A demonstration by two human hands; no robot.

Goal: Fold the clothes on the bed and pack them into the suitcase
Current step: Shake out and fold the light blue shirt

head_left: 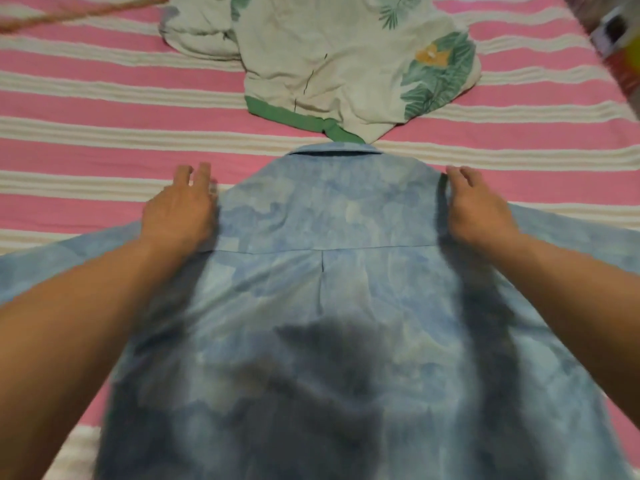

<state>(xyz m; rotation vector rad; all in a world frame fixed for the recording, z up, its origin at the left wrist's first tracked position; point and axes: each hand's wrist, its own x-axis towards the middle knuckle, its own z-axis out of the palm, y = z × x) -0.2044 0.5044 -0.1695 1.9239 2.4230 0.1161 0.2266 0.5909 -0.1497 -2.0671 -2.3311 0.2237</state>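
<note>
on the striped bed sheet [86, 140]: blue tie-dye collared shirt [329, 306] spread back-up, ready for its first fold.
left hand [178, 207] resting flat at the left shoulder seam, fingers straight; right hand [476, 206] at the right shoulder, fingers extended, thumb hidden, so pressing or pinching cannot be told. best to smooth outward from the yoke, keep the collar square, then bring each sleeve across evenly. leaf-print shirt [346, 64] lying unfolded just beyond the collar, touching it. no suitcase in view.

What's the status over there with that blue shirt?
Left hand and right hand flat on shoulders of the mottled blue collared shirt, spread back-up. Cream leaf-print garment lies beyond the collar. No suitcase in view.
</note>
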